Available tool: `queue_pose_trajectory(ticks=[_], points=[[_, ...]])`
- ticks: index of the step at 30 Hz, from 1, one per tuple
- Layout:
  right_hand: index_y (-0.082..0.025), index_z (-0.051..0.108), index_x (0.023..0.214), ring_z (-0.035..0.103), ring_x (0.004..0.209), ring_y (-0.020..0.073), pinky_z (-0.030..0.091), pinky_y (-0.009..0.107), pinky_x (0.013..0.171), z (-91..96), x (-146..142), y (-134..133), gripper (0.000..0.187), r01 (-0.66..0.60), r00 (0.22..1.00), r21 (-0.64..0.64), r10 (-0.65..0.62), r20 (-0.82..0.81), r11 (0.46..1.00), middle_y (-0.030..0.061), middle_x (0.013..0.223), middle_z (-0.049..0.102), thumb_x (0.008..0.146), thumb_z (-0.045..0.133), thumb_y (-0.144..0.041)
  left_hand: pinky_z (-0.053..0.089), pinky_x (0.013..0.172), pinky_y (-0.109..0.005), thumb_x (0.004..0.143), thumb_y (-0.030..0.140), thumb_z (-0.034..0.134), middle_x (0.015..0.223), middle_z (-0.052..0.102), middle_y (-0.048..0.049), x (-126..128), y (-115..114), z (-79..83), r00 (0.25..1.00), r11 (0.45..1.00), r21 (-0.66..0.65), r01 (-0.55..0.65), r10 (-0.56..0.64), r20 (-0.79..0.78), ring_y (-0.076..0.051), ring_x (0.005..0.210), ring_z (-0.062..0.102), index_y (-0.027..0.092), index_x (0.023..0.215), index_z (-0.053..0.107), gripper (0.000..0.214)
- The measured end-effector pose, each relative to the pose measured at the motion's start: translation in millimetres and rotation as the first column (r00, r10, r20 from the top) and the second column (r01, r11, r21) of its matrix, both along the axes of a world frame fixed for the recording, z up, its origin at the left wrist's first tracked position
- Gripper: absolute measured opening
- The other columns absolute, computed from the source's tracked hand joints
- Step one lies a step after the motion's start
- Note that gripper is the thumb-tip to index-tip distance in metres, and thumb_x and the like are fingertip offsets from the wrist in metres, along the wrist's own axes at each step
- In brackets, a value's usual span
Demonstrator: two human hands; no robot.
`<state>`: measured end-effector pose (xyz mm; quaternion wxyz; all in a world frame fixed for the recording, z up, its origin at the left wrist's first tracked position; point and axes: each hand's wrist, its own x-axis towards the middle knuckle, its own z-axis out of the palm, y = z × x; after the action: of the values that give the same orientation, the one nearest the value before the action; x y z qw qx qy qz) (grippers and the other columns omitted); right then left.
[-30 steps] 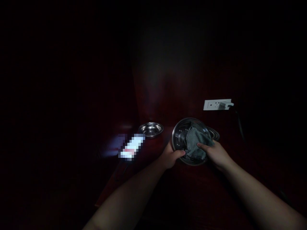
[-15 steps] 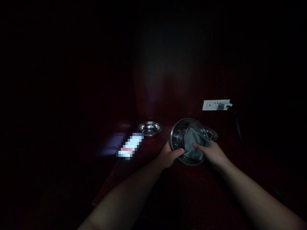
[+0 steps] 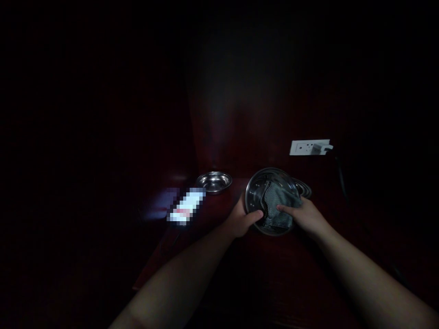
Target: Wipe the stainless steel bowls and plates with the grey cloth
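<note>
A shiny metal bowl [image 3: 254, 194] is held up tilted, its inside facing me. My left hand [image 3: 241, 219] grips its left rim, thumb over the inner side and the other fingers hidden behind. Inside the bowl lies a grey-green patterned cloth [image 3: 279, 205]. My right hand [image 3: 308, 215] is closed on the cloth at the bowl's right side, with the thumb pressing on the fabric; its other fingers are out of sight behind the cloth and rim.
Another metal bowl [image 3: 214, 182] stands at the back left on the dark red surface [image 3: 212, 214]. Before it is a bright, pixelated phone-like screen [image 3: 187, 206]. Stacked metal dishes [image 3: 303, 188] show partly behind the held bowl. A white wall socket [image 3: 310, 147] carries a plug and cord.
The cloth lies flatter and more spread inside the bowl than before. Both hands keep nearly the same grip, and the view has shifted slightly.
</note>
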<state>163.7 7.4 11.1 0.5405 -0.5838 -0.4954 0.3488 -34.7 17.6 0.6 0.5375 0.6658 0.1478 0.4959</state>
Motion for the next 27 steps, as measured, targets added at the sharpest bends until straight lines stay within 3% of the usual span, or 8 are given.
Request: queue_pose_trajectory(ticks=[9, 27], points=[[-0.017, 0.061, 0.091, 0.066, 0.080, 0.0241, 0.054, 0.037, 0.074, -1.5, 0.8, 0.2, 0.038, -0.013, 1.000, 0.007, 0.013, 0.003, 1.000, 0.0072, 0.089, 0.070, 0.056, 0.072, -0.025, 0.036, 0.095, -0.045, 0.066, 0.029, 0.066, 0.129, 0.047, -0.0124, 2.2, -0.9, -0.3, 0.999, 0.999, -0.040, 0.004, -0.002, 0.045, -0.028, 0.115, 0.047, 0.019, 0.126, 0.037, 0.067], [-0.016, 0.062, 0.095, 0.065, 0.086, 0.0263, 0.052, 0.039, 0.077, -1.2, 0.2, -0.4, 0.046, 0.021, 0.998, 0.029, -0.023, 0.063, 0.999, 0.0089, 0.094, 0.069, 0.054, 0.074, -0.033, 0.038, 0.094, -0.043, 0.068, 0.032, 0.065, 0.128, 0.048, -0.0122, 2.3, -1.5, 0.4, 1.000, 0.999, -0.040, -0.011, 0.012, 0.024, -0.028, 0.116, 0.045, 0.018, 0.125, 0.037, 0.065]])
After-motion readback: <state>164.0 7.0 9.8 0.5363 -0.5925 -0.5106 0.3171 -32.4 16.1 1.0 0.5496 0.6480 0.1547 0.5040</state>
